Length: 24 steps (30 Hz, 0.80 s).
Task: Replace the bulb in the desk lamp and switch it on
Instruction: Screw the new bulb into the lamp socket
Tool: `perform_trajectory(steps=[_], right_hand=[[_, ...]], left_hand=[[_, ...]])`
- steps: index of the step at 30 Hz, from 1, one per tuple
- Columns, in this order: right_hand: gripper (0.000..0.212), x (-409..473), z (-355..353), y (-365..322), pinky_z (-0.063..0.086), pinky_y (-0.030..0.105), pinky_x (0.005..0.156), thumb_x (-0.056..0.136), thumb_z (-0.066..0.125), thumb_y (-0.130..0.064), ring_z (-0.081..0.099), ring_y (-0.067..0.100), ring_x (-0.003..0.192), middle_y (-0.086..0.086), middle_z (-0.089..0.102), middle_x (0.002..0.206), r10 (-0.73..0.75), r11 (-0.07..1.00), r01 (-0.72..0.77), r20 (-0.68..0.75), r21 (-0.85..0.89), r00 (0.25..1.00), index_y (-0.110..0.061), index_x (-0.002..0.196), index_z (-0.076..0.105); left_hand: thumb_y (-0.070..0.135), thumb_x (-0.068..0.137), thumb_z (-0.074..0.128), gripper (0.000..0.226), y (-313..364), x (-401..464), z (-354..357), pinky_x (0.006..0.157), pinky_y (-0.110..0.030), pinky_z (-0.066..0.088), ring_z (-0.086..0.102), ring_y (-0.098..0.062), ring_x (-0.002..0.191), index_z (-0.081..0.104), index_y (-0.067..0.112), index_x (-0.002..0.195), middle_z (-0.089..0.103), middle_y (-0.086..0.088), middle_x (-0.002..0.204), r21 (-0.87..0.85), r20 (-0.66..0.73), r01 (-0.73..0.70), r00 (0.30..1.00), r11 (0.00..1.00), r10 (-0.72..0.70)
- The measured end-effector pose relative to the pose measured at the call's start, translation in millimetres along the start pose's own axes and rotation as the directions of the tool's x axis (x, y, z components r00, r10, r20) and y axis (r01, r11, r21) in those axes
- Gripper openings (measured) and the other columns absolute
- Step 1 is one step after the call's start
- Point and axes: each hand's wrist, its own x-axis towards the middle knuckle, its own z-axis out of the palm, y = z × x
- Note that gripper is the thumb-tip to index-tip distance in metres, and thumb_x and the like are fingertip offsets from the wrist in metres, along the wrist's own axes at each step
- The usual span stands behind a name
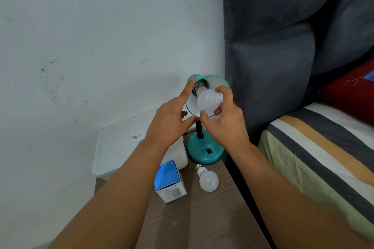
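Box [171, 183] near table edge [240, 198]; right hand [224, 121] grips socketed bulb [208, 101].

Soft, even daylight is filling the scene, cool in tone and seemingly coming from behind and above the camera. The pale wall [91, 36] is reading slightly blue-grey and is showing no glare. Faint, diffuse shadows are falling on it behind the lamp shade [210, 79], and both forearms are casting soft dark bands across the wooden tabletop [202, 218]. The frosted bulb [208, 101] in the shade is glowing gently without blowing out. Wide-angle distortion is bending the grey headboard [283, 26] and stretching the forearms towards the lower corners. Focus is staying fairly sharp centrally, softening slightly at the edges.
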Motion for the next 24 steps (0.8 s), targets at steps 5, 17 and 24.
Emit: perform_trajectory(steps=[5,17,24], right_hand=[[0.061,4.9,1.0,-0.8,0.055,0.031,0.072,0.086,0.067,-0.052,0.062,0.014,0.080,0.000,0.062,0.090,0.122,0.992,-0.121,-0.023,0.029,0.992,-0.026,0.129,0.033],[0.057,5.6,3.9,-0.9,0.047,0.023,0.065,0.090,0.061,-0.054,0.066,0.018,0.086,0.005,0.065,0.097,0.158,0.986,-0.159,0.017,0.052,0.987,-0.022,0.130,0.037],[0.068,3.2,1.1,-0.6,0.046,0.017,0.062,0.085,0.073,-0.042,0.063,0.012,0.078,0.001,0.063,0.089,0.071,0.997,-0.072,0.051,0.013,0.996,-0.030,0.135,0.029]], left_hand=[[0.037,0.088,0.075,0.099,-1.1,-0.1,0.8,0.076,-0.001,0.039,0.065,-0.008,0.085,0.003,0.053,0.154,0.066,0.008,0.111,0.014,0.008,0.009,1.000,1.000,-0.009],[0.038,0.089,0.074,0.097,-0.9,-0.5,0.5,0.076,-0.003,0.042,0.066,-0.009,0.085,0.003,0.052,0.155,0.064,0.010,0.104,0.020,0.005,0.017,1.000,1.000,-0.017],[0.037,0.090,0.072,0.095,0.5,0.2,0.4,0.076,-0.003,0.043,0.066,-0.009,0.083,0.004,0.050,0.155,0.065,0.009,0.104,-0.002,-0.001,0.010,1.000,1.000,-0.010]])
